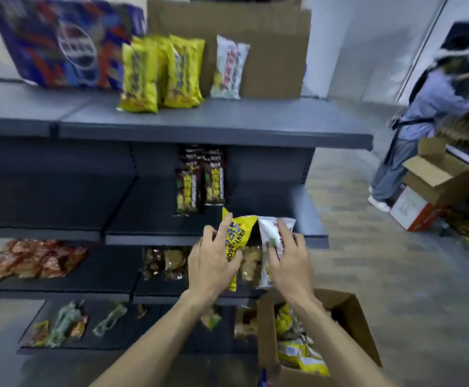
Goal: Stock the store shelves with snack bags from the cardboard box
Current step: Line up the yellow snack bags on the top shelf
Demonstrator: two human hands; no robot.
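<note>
My left hand [212, 261] grips a yellow snack bag [237, 233], held upright in front of the second shelf [255, 236]. My right hand [287, 261] holds a white snack bag [271, 238] right beside it. Both bags hover above the open cardboard box [350, 325] at the lower right, which holds several more yellow bags [300, 353]. On the top shelf [200, 121] stand yellow bags [160, 74] and one white bag [227, 68]. Two brown bags [200, 182] stand at the back of the second shelf.
A large blue soda carton [60, 43] and flat cardboard [255, 37] sit on the top shelf. Lower shelves carry red packets [32, 261], brown snacks [166, 263] and green packets [66, 322]. At the right a person [423, 121] works near open boxes [440, 177].
</note>
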